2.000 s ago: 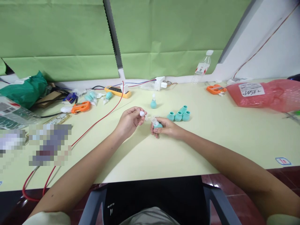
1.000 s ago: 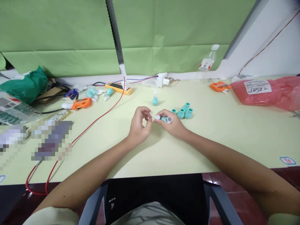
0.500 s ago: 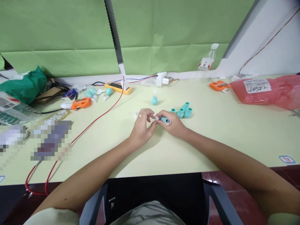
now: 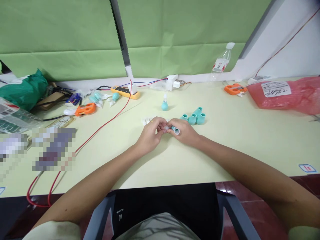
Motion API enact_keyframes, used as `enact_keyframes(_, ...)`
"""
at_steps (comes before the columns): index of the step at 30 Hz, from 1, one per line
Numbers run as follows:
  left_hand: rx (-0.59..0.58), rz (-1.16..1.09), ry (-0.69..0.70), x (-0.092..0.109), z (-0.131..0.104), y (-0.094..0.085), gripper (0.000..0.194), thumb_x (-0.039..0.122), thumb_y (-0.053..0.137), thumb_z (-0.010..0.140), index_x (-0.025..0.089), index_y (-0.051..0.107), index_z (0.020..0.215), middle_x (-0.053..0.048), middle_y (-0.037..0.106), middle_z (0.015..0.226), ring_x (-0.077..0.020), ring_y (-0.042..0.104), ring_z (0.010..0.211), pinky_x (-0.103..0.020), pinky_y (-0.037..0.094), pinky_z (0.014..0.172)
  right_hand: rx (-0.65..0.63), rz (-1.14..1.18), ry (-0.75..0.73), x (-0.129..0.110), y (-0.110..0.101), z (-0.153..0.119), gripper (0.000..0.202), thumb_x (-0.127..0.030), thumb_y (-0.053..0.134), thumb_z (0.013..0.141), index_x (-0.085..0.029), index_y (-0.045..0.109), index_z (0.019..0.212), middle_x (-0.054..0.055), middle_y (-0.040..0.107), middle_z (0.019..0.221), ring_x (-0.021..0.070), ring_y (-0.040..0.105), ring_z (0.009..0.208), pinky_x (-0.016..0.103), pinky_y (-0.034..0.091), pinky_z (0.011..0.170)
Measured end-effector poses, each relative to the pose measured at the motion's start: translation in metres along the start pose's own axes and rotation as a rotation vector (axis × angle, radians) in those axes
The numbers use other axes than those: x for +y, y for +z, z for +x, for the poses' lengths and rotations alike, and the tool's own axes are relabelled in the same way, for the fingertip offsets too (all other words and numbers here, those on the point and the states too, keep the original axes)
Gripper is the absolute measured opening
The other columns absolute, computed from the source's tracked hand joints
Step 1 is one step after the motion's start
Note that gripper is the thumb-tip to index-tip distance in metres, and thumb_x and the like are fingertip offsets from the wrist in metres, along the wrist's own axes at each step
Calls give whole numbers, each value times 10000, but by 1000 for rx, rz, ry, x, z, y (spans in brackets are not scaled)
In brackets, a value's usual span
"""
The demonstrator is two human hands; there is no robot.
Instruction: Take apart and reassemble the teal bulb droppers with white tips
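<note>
Clear-mouthed teal part (image 4: pixel 176 131) sits gripped in our right hand (image 4: pixel 185 132), near the teal bulbs (image 4: pixel 192 120); our left hand (image 4: pixel 149 136) pinches a whitish piece (image 4: pixel 167 127) beside it. We seem to be adjusting that piece; the next move likely needs steady fingertip pressure.

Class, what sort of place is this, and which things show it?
Probably a workshop or assembly room: teal bulbs clustered on a table, a red cable trailing over its edge, and a labelled red bag.
</note>
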State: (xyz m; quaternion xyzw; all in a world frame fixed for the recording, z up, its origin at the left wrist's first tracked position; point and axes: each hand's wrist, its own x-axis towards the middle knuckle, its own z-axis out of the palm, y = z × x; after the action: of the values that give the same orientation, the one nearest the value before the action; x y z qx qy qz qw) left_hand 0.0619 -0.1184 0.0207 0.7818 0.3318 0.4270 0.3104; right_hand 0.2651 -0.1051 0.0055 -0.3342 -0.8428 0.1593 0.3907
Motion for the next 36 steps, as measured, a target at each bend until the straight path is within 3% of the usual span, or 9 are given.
enact_keyframes(4, 141, 131, 104, 7, -2, 6, 231, 93, 612, 900, 254, 556, 1057, -50, 599, 1025, -173, 602, 890, -318, 495, 744, 28, 32, 33, -2, -3, 1, 30, -246, 630, 935, -216, 626, 929, 56, 728, 898, 215, 674, 815, 343, 499, 724)
enact_keyframes(8, 201, 150, 127, 10, -1, 8, 219, 101, 641, 899, 245, 541, 1032, -44, 595, 1025, -165, 610, 900, -305, 501, 745, 61, 22, 18, -4, -4, 2, 56, -264, 639, 943, -216, 619, 923, 50, 722, 884, 203, 668, 800, 334, 499, 719)
enact_keyframes(14, 176, 99, 148, 4, -1, 7, 260, 59, 607, 888, 225, 542, 1076, -19, 586, 1000, -132, 597, 863, -289, 518, 778, 57, -11, -69, -2, -3, 2, 59, -241, 604, 966, -211, 610, 916, 55, 718, 863, 213, 666, 797, 341, 496, 712)
enact_keyframes(25, 100, 69, 60, 2, 0, 3, 239, 74, 626, 885, 217, 532, 1051, -10, 614, 958, -130, 625, 860, -278, 524, 785, 56, -33, -72, -1, 0, 0, 75, -250, 600, 975, -206, 609, 915, 68, 724, 870, 222, 667, 800, 355, 498, 714)
enact_keyframes(32, 176, 166, 120, 4, 0, 4, 233, 107, 641, 918, 221, 624, 1120, -36, 618, 1024, -127, 625, 856, -281, 543, 790, 117, -12, -96, -6, -4, 3, 83, -270, 621, 975, -202, 617, 927, 54, 713, 858, 200, 664, 784, 327, 494, 712)
enact_keyframes(36, 215, 147, 146, 4, -1, 5, 131, 137, 643, 939, 222, 722, 1000, -43, 661, 1000, -135, 652, 887, -281, 555, 790, 131, 29, -18, -9, -4, 2, 102, -305, 652, 959, -207, 634, 937, 42, 725, 869, 187, 670, 770, 309, 493, 697)
